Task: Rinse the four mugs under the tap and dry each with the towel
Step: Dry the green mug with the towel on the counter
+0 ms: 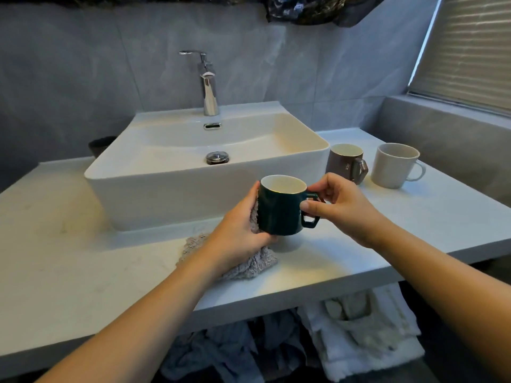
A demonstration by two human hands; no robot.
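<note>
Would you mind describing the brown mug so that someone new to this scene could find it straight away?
Start at the white sink on the counter and look just past its right corner. Two mugs stand there side by side; the brown mug is the one nearer the sink. Unlike the white mug beside it, it is dark outside, pale inside, with an angular handle.

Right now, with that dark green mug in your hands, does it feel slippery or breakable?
Probably rigid and breakable: the green mug looks like glazed ceramic. Its glossy wall may be slick, so the towel pressed by the left hand likely helps. The right hand pinching the handle should steady it against tipping.
</note>
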